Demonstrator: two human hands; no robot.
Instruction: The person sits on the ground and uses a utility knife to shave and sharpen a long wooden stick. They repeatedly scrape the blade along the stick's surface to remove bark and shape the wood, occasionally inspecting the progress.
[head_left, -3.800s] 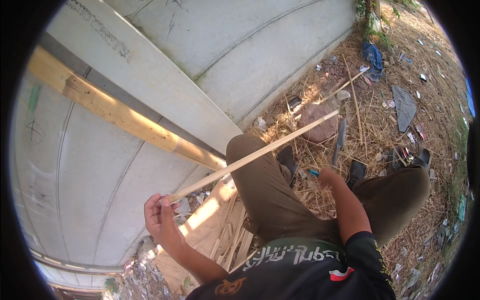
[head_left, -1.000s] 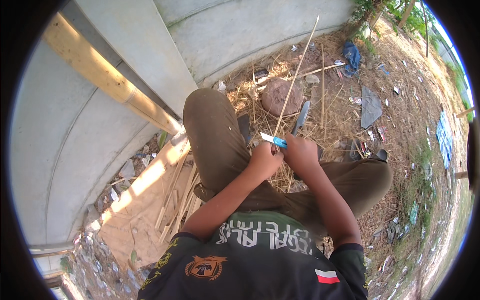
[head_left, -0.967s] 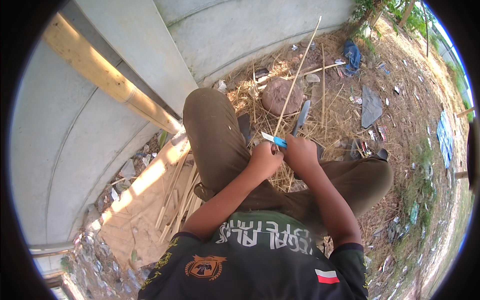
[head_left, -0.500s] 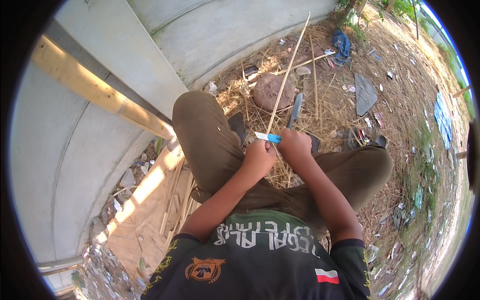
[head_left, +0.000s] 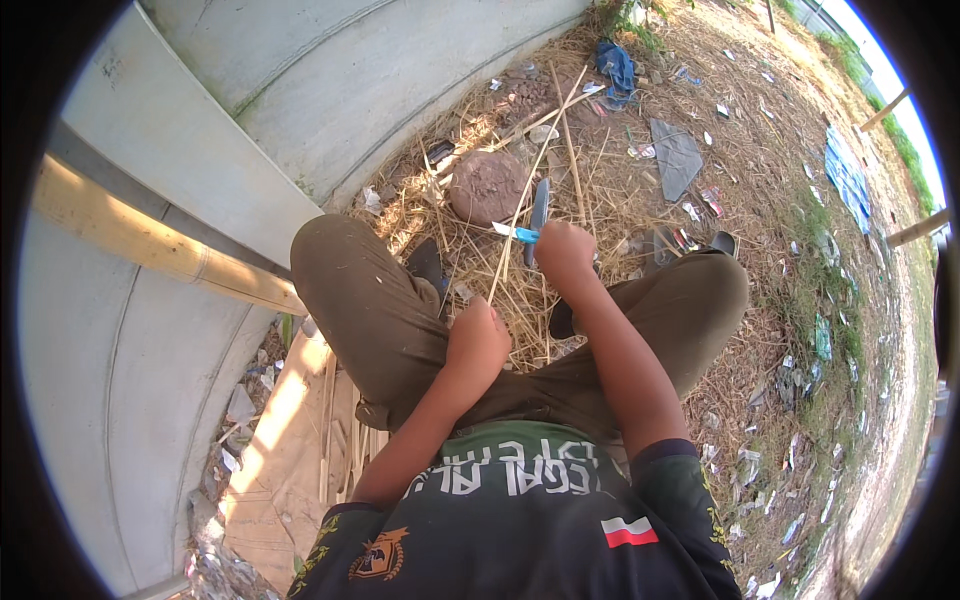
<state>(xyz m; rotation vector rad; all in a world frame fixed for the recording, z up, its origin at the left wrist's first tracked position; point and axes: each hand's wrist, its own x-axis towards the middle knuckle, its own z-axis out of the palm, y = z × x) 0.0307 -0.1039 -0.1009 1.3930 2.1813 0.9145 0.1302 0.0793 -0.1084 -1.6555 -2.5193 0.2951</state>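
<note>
My left hand (head_left: 478, 338) is closed around the near end of a thin pale bamboo strip (head_left: 543, 160), which slants up and away to the right. In my right hand (head_left: 566, 252) is a blue utility knife (head_left: 524, 235), its blade pointing left and crossing the strip partway along. Whether the blade's edge touches the strip is hard to make out. Just beyond the right hand, a larger knife with a broad grey blade (head_left: 540, 203) lies on the straw beside a round brown stone (head_left: 488, 187).
A concrete wall (head_left: 330, 90) and a thick bamboo pole (head_left: 150, 228) are at the left. More strips lie by a tan board (head_left: 275, 500). Blue cloth (head_left: 616, 72), a grey plastic piece (head_left: 676, 158) and litter lie on the straw-covered ground.
My right hand has slid the utility knife outward along the strip, away from my left hand. My left hand has drawn back toward my body, and the view has shifted.
</note>
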